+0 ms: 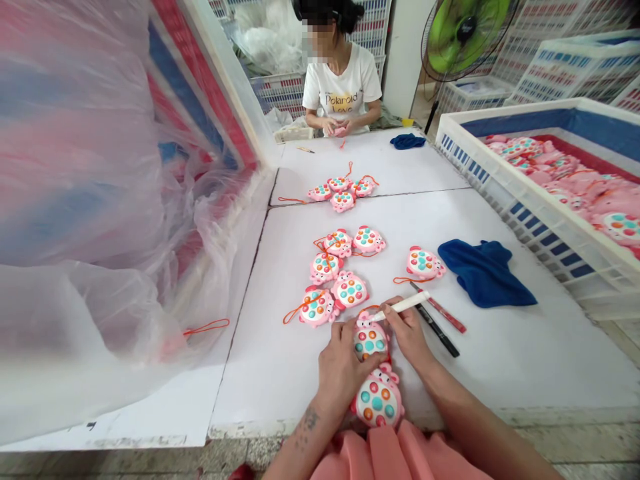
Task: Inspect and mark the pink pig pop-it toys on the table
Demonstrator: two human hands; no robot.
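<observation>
My left hand [343, 363] grips a pink toy [371, 341] with coloured buttons by its left side and lower edge. Between the fingers of my right hand [404, 328] is a white pen [403, 305], its tip at the toy's face. A second pink toy [379, 399] lies just below, at the table's front edge. Several similar toys with orange cords, one of them a pink toy [350, 289], lie beyond my left hand. To the right are a single toy [424, 263], a black marker [437, 328] and a red pen [443, 309].
A dark blue cloth [485, 272] lies on the white table [280, 373] at the right. Beside it stands a white crate [520, 220] of pink toys. Plastic sheeting [75, 200] hangs at the left. Across the table a person [343, 87] handles a pink item near more toys [343, 200].
</observation>
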